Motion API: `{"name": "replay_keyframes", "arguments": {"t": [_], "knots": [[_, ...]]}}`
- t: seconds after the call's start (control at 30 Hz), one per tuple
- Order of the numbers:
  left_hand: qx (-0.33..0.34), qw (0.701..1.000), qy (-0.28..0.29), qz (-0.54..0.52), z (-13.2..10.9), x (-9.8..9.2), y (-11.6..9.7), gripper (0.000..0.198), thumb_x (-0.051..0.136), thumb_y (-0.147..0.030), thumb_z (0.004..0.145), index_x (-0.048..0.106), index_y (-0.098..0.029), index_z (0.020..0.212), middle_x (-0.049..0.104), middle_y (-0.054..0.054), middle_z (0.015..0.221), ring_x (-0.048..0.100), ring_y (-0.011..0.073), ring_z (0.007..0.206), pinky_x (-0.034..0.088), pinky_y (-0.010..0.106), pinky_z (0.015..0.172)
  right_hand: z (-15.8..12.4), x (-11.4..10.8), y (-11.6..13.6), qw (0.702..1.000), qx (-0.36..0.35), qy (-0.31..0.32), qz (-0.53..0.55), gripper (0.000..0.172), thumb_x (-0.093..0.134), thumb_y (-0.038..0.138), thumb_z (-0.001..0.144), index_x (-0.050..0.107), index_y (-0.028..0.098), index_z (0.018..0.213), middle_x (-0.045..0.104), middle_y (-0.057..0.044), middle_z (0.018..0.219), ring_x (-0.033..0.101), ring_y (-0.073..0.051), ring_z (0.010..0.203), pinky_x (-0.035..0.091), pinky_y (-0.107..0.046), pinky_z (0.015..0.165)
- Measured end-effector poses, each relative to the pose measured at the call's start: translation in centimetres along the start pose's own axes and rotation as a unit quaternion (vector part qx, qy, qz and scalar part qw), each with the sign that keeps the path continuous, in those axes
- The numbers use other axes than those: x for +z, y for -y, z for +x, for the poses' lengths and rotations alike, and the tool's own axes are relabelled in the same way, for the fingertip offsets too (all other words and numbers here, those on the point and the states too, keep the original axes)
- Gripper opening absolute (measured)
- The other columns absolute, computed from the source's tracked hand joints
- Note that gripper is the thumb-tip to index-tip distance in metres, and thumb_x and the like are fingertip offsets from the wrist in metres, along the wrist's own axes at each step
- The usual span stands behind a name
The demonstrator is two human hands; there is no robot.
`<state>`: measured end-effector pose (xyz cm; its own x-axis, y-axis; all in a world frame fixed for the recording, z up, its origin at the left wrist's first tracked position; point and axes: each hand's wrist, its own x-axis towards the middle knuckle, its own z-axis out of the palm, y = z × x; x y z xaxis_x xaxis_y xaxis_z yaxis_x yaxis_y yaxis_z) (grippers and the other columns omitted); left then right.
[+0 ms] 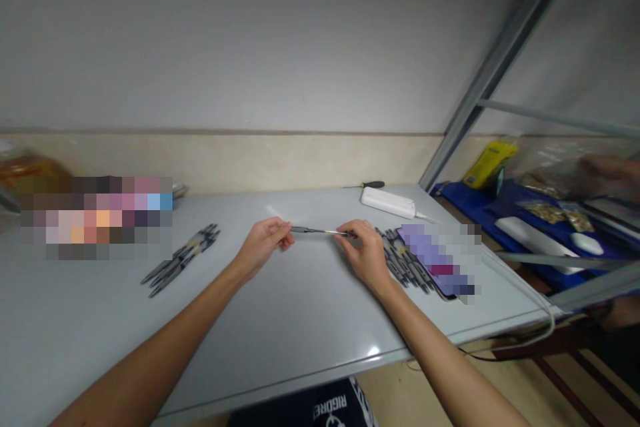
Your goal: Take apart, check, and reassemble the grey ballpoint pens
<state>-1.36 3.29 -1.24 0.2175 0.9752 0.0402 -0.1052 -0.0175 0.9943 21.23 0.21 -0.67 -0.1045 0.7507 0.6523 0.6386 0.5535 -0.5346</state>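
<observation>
Over the middle of the grey table (pixel 280 320), both my hands hold one thin grey pen-like part (pixel 315 231) level between them. My left hand (pixel 264 240) pinches its dark left end. My right hand (pixel 363 250) pinches its thinner, shiny right end. A heap of similar dark pens (pixel 403 260) lies just right of my right hand. A second, smaller bundle of pens (pixel 183 259) lies on the table to the left of my left hand.
A white power strip (pixel 389 201) and a black-handled screwdriver (pixel 367 185) lie at the table's far edge by the wall. A blue bench (pixel 530 213) with a yellow packet (pixel 487 163) and small bags stands at the right. Another person's hand (pixel 607 173) shows there, blurred.
</observation>
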Motion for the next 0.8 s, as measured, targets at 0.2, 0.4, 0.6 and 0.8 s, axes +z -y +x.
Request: {"name": "replay_keyframes", "arguments": {"t": [0.2, 0.4, 0.6, 0.8], "knots": [[-0.004, 0.999, -0.033, -0.032, -0.2, 0.3, -0.6, 0.031, 0.073, -0.039, 0.063, 0.058, -0.013, 0.068, 0.061, 0.001, 0.057, 0.051, 0.0092, 0.052, 0.038, 0.024, 0.055, 0.2, -0.3, 0.0, 0.999, 0.017, -0.041, -0.023, 0.006, 0.059, 0.017, 0.078, 0.063, 0.02, 0.08, 0.062, -0.006, 0.087, 0.052, -0.021, 0.084, 0.042, -0.035, 0.076], [0.0, 0.999, -0.031, -0.029, -0.3, 0.4, -0.9, 0.031, 0.073, -0.04, 0.063, 0.059, -0.013, 0.068, 0.061, 0.001, 0.057, 0.051, 0.0094, 0.053, 0.038, 0.024, 0.055, -0.1, -0.1, -0.3, 0.997, 0.029, -0.047, -0.051, 0.008, 0.062, 0.019, 0.077, 0.066, 0.022, 0.082, 0.06, -0.007, 0.094, 0.05, -0.023, 0.091, 0.043, -0.037, 0.077], [0.005, 1.0, -0.01, -0.018, -0.3, 0.6, -0.3, 0.028, 0.071, -0.038, 0.066, 0.061, -0.013, 0.072, 0.062, 0.002, 0.059, 0.052, 0.0101, 0.054, 0.039, 0.025, 0.056, -0.2, 0.1, -0.2, 0.998, 0.013, -0.032, -0.049, 0.008, 0.062, 0.022, 0.078, 0.068, 0.023, 0.083, 0.06, -0.006, 0.091, 0.051, -0.022, 0.089, 0.043, -0.038, 0.078], [-0.009, 1.0, 0.015, -0.021, -0.6, 1.1, -0.1, 0.026, 0.068, -0.038, 0.07, 0.06, -0.013, 0.073, 0.063, 0.002, 0.06, 0.052, 0.0099, 0.056, 0.039, 0.024, 0.058, 0.0, -0.1, 0.2, 0.999, -0.024, 0.007, -0.023, 0.006, 0.064, 0.026, 0.079, 0.069, 0.023, 0.081, 0.066, -0.004, 0.076, 0.052, -0.021, 0.081, 0.043, -0.036, 0.075]]}}
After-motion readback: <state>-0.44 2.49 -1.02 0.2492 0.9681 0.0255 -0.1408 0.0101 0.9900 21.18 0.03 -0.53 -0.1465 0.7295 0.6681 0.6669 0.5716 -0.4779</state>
